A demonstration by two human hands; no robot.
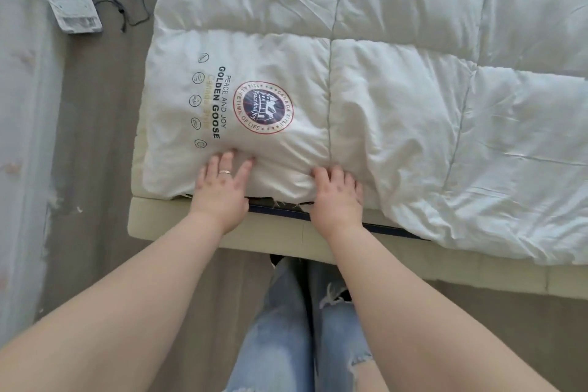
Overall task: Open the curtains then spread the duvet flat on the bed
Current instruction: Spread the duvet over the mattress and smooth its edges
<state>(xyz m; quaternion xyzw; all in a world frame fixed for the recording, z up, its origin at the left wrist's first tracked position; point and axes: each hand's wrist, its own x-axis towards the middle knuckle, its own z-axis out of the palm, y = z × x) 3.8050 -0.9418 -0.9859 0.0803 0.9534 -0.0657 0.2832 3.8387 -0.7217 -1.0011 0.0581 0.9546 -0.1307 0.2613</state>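
A white quilted duvet [397, 79] with a round red-and-blue logo and printed text lies spread over the bed [216, 232], its near edge at the bed's foot. My left hand [222, 183], wearing a ring, rests flat on the duvet's near edge with fingers straight and spread. My right hand [337, 192] presses on the same edge a little to the right, its fingers bent over a bunched fold of the fabric. Further right the duvet's edge hangs over the foot of the bed. No curtain rail or window is in view.
A pale curtain [22, 137] hangs along the left edge. On the brown floor to the left of the bed lie a small white device [74, 9] and a black cable [124, 6]. My legs in blue jeans [286, 328] stand against the bed's foot.
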